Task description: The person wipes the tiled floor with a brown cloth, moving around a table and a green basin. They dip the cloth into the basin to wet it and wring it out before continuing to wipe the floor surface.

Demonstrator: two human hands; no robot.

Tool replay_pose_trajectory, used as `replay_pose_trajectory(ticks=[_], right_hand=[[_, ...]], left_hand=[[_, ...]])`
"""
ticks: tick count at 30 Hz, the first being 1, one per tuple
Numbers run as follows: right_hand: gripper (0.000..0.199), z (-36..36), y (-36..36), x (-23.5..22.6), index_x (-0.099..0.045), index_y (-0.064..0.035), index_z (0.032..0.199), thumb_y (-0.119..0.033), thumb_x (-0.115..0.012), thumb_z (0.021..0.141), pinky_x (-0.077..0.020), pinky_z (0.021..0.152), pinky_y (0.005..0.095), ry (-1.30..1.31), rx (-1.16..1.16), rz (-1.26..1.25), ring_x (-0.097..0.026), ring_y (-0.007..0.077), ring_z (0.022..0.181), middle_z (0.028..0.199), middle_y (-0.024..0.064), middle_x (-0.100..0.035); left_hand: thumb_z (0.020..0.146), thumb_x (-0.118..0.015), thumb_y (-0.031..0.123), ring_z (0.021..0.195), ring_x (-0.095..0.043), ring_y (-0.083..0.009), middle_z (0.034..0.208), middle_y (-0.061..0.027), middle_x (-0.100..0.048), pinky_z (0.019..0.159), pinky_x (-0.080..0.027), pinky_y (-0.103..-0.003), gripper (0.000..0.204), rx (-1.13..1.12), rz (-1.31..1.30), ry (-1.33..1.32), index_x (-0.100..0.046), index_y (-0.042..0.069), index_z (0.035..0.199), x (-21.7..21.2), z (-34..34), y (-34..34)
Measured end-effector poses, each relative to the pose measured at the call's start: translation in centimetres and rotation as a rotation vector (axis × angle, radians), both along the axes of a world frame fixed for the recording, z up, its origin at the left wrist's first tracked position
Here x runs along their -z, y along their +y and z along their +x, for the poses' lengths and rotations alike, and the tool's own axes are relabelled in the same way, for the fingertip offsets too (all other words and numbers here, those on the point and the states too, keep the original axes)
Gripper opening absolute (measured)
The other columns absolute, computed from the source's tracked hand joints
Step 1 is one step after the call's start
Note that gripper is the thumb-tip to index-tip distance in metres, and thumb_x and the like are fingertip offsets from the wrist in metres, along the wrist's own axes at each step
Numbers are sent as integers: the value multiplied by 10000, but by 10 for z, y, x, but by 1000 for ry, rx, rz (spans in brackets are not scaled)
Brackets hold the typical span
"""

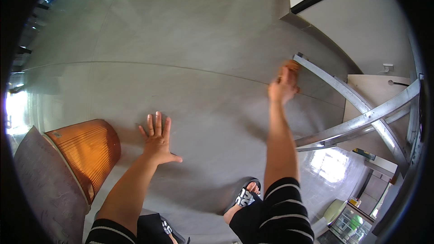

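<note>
My left hand [158,142] is held palm down with its fingers spread, over the grey floor, and holds nothing. My right hand [282,86], slightly blurred, reaches farther forward on the right side. Its fingers are closed around a small orange-brown object [293,66], which shows above the knuckles and by the palm edge; its kind is not clear. Right beside this hand is the upper end of a silver metal leg [348,91], part of a frame with crossed legs. Whether the object touches the leg I cannot tell.
At the left stands an orange ribbed piece [92,153] with a grey patterned surface [43,180] next to it. A white cabinet [352,22] and a wall socket [388,68] are at the right. My feet wear black slippers [245,195]. A glass-fronted case [350,223] stands lower right.
</note>
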State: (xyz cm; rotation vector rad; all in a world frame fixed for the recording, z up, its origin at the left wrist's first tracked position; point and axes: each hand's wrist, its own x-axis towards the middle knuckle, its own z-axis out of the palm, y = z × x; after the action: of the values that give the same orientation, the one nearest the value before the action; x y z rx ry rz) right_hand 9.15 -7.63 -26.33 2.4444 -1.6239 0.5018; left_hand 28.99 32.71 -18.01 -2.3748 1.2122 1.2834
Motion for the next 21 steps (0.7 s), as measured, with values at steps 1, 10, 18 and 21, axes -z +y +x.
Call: replay_pose_trajectory(ticks=[1,10,18,21], right_hand=[[564,22,30,-3,-522,-207,1333,-144,-635,783,-359,1023,532,-73,-138,13,-447,379,1269,1392,108,-488],[273,105,171,-26,-675,-193,1056,-81,-646,808,-479,845,391,-433,-1102,204,-548,268,1020,1205,23,-577],[629,118,-66,1,-469,-120,1395,24,-551,789,-295,1133,458,-178,-214,209,-358,327,1386,1474,164,-410],[630,198,-5,1,-471,-115,1388,22,-548,778,-294,1129,449,-92,-522,195,-357,324,1387,1474,182,-400]], left_hand=[[485,-872,617,1450,191,-442,1588,-237,149,1101,63,-685,1496,-10,5,-10,29,70,1548,0,2,4],[486,-875,601,1458,160,-439,1599,-221,104,1092,39,-705,1442,-32,-53,-21,-43,107,1555,1,5,10],[525,-871,580,1470,137,-412,1614,-167,102,1110,32,-693,1396,-56,-74,6,-34,170,1564,1,5,10],[532,-865,588,1470,132,-412,1614,-161,100,1110,26,-698,1392,-56,-48,4,-28,177,1565,2,6,14]])
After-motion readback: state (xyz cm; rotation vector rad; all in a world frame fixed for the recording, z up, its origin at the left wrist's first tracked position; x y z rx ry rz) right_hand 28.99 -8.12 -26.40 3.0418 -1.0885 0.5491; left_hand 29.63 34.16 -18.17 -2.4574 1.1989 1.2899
